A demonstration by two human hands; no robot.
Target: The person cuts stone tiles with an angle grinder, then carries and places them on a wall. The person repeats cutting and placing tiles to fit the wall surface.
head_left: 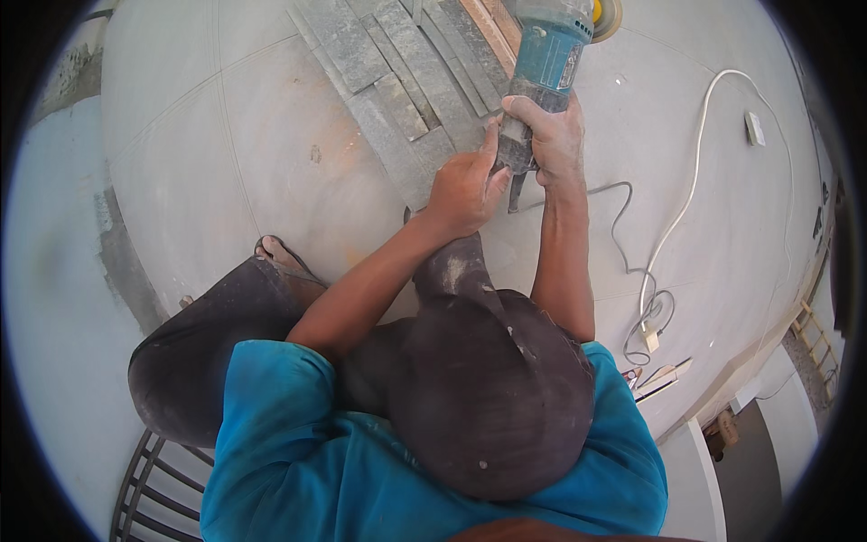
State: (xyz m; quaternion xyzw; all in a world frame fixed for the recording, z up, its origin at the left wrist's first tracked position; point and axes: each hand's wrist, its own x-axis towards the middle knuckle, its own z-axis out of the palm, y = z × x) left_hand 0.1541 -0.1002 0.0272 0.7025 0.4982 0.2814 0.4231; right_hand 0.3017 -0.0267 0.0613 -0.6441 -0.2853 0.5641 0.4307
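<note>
A teal and black angle grinder (546, 59) points away from me, dusty along its rear end. My right hand (558, 144) is wrapped round the rear of its body, thumb across the top. My left hand (462, 191) is closed against the left side of the tail, with its index finger along the casing and its thumb by the cord end. Part of a disc (610, 20) with a yellow centre shows at the tool's far right. Just left of the grinder lie several grey stone strips (390, 56), laid side by side and partly overlapping.
A reddish-brown strip (492, 32) lies beside the stone. On the right, a dark cord (623, 230) meets a white cable (695, 172) at a pale plug (649, 340). Dark metal bars (153, 483) stand at the lower left. My sandalled foot (287, 257) rests on the dusty tiled floor (181, 154).
</note>
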